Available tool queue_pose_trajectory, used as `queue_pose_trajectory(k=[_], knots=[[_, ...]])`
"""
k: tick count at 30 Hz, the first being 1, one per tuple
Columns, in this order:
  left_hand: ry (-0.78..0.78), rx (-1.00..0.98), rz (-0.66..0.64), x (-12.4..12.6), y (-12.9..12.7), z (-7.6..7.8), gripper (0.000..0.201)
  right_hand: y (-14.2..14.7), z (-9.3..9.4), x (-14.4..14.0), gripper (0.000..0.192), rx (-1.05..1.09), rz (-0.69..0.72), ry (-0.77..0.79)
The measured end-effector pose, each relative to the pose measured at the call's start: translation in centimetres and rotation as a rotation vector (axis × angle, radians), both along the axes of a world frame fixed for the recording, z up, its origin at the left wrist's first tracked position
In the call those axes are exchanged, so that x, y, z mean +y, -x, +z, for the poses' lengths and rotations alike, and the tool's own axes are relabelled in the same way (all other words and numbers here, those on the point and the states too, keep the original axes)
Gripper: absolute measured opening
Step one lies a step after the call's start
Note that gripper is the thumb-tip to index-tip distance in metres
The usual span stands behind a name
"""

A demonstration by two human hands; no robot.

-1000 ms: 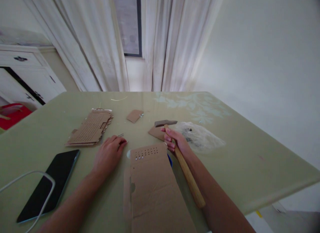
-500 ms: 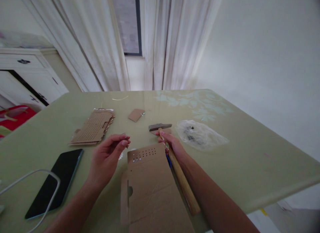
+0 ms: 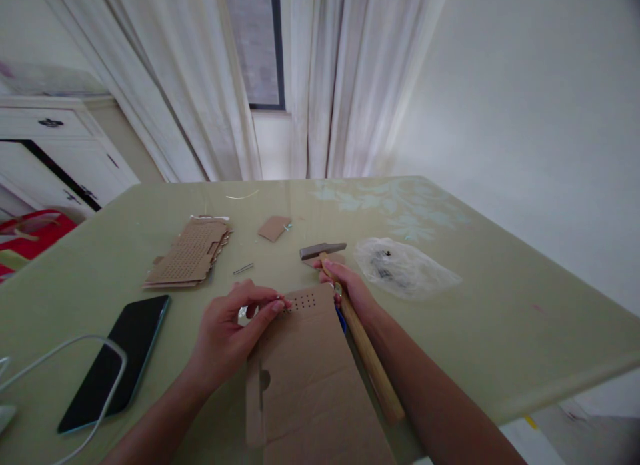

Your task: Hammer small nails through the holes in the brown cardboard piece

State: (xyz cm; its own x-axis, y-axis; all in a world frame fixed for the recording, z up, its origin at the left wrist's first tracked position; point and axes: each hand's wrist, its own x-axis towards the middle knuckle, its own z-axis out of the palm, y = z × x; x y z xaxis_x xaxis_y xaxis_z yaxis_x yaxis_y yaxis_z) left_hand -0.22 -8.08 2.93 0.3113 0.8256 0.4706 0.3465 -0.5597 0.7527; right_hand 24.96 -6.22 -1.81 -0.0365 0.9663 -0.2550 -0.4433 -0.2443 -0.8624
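Note:
A flat brown cardboard box [image 3: 315, 385] lies before me, with rows of small punched holes near its far end. Over those holes is my left hand [image 3: 237, 322], thumb and forefinger pinched together at the box's surface. Whatever they hold is too small to make out. My right hand [image 3: 350, 288] grips a hammer [image 3: 370, 352] by its wooden handle close to the metal head, along the box's right edge. Something blue shows partly beneath that hand. Just beyond my left hand a thin metal pin-like piece [image 3: 243, 268] rests on the table.
Perforated cardboard sheets [image 3: 187, 255] are stacked at left, behind a dark phone or tablet [image 3: 117, 365] with a white cable [image 3: 123, 358] across it. A small cardboard piece [image 3: 274, 228] lies farther back. To the right is a clear plastic bag [image 3: 405, 268] with small dark bits inside.
My left hand has moved right and nearer, from beside the box onto its holes. The metal pin-like piece on the table now shows. My right hand keeps its grip on the hammer.

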Motion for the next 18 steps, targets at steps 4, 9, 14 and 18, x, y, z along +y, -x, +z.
queue_pose_trajectory(k=[4, 9, 14, 18], knots=[[-0.002, 0.026, -0.014, -0.04, -0.31, 0.59, 0.018, 0.05, -0.08, 0.07, 0.040, -0.001, 0.011, -0.008], [-0.020, 0.021, -0.019, -0.22, -0.36, 0.85, 0.016, 0.08, -0.03, 0.05, 0.040, -0.011, 0.017, -0.011], [-0.055, 0.000, -0.027, -0.27, -0.47, 0.72, 0.012, 0.16, 0.32, -0.25, 0.039, 0.003, 0.015, -0.022], [-0.075, -0.005, -0.043, -0.26, -0.57, 0.63, 0.009, 0.08, 0.72, -0.51, 0.041, 0.016, 0.025, -0.036]])
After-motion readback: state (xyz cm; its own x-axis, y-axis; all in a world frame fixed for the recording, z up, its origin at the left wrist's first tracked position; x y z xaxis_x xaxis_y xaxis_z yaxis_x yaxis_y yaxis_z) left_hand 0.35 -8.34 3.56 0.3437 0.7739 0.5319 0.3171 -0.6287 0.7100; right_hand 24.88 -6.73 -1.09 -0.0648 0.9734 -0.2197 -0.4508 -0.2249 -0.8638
